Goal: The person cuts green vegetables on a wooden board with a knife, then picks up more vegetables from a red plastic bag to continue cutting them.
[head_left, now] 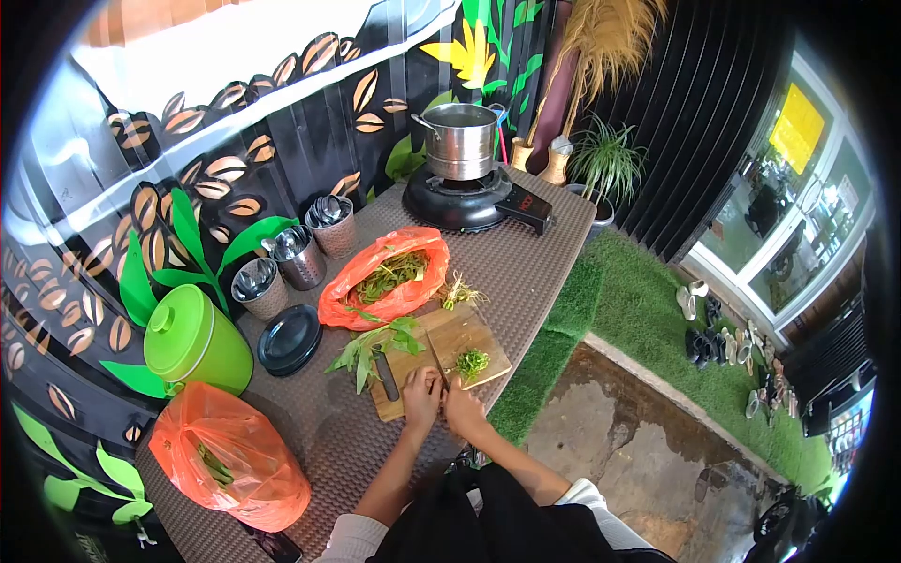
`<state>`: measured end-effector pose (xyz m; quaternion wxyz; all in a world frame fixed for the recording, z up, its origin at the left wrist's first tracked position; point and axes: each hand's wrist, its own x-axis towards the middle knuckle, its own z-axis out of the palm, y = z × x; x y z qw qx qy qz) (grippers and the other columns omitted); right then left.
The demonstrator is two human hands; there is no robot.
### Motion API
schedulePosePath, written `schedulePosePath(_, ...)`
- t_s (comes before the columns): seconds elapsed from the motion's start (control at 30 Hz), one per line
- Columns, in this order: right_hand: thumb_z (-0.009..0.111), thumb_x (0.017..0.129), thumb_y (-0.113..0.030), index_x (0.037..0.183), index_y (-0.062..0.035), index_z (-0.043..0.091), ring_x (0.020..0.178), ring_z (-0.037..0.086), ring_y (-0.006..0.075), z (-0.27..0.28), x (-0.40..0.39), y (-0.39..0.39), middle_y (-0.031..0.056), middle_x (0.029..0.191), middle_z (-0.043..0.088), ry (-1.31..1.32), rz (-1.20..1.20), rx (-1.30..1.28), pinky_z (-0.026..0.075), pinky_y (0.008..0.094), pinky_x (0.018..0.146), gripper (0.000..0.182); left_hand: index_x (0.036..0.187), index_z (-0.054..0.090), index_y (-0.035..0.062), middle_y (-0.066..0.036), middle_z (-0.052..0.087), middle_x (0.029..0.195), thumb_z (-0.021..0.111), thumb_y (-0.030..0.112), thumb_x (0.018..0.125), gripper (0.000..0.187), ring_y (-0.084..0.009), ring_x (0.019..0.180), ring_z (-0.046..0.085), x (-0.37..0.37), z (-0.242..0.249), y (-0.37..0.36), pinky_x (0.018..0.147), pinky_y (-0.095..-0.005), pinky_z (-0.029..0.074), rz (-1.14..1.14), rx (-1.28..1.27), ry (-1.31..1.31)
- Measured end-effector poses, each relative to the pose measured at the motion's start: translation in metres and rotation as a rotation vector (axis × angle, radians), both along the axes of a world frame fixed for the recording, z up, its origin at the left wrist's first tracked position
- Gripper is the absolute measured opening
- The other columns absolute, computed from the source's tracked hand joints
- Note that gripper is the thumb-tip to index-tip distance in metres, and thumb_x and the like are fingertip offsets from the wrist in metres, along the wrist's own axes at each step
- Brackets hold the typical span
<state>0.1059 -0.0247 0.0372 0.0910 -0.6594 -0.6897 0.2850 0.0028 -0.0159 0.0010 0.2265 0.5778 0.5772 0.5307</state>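
My right hand is closed around the handle end of a knife, whose blade points away from me over the wooden cutting board. Close beside it, my left hand has its fingers curled in; what they hold, if anything, is hidden. A small heap of chopped greens lies on the board's right side. Leafy stems rest across its left edge, near a dark elongated shape. Pale root ends sit just beyond the board, by an open orange plastic bag of leafy greens.
A metal pot stands on a black portable stove at the far end. Metal cups of cutlery, dark plates, a green lidded container and another orange bag line the left. The table's right edge borders artificial grass.
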Motion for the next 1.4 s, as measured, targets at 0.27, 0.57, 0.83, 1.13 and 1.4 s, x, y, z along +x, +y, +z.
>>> schedulePosePath(0.27,0.042,0.093,-0.029,0.107,0.0026,0.037,0.081,0.061,0.0460,0.001,0.021,0.016,0.0293,0.083,0.062,-0.025,-0.022,-0.012,0.048,0.0531,0.073,0.035,0.092,0.058,-0.0003,-0.012,0.061,0.084,0.062,-0.003,0.077,0.016,-0.0230,0.070,0.062,-0.002,-0.008,0.005,0.065,-0.0309,0.049,0.007,0.035,0.059)
schedulePosePath(0.57,0.042,0.093,-0.029,0.105,0.0032,0.040,0.085,0.060,0.0466,0.009,0.024,0.012,0.0314,0.085,0.060,0.018,0.005,-0.029,0.047,0.0534,0.076,0.035,0.089,0.058,-0.0012,-0.012,0.063,0.083,0.067,-0.004,0.074,0.018,-0.0205,0.072,0.064,0.008,-0.025,0.031,0.066,-0.0296,0.051,-0.077,-0.121,-0.291)
schedulePosePath(0.83,0.043,0.093,-0.029,0.104,0.0026,0.040,0.081,0.061,0.0459,-0.006,0.015,0.022,0.0297,0.084,0.061,0.003,-0.031,-0.006,0.049,0.0530,0.072,0.033,0.091,0.060,-0.0011,-0.010,0.060,0.083,0.067,-0.004,0.074,0.018,-0.0184,0.075,0.063,0.007,-0.007,0.021,0.067,-0.0271,0.048,-0.036,-0.040,-0.062)
schedulePosePath(1.13,0.042,0.093,-0.029,0.103,0.0034,0.040,0.083,0.060,0.0467,-0.006,0.006,0.014,0.0304,0.084,0.061,-0.035,-0.045,-0.002,0.048,0.0538,0.074,0.034,0.090,0.060,0.0003,-0.012,0.058,0.084,0.064,-0.001,0.076,0.015,-0.0232,0.076,0.062,0.004,0.002,0.018,0.068,-0.0316,0.050,-0.057,-0.026,0.053)
schedulePosePath(1.4,0.042,0.093,-0.030,0.104,0.0013,0.040,0.083,0.061,0.0454,-0.004,0.009,0.010,0.0307,0.085,0.061,0.037,-0.024,0.015,0.048,0.0543,0.073,0.033,0.089,0.059,-0.0028,-0.013,0.058,0.085,0.063,-0.003,0.077,0.013,-0.0218,0.075,0.065,0.005,-0.004,0.018,0.065,-0.0299,0.051,-0.023,-0.056,-0.092)
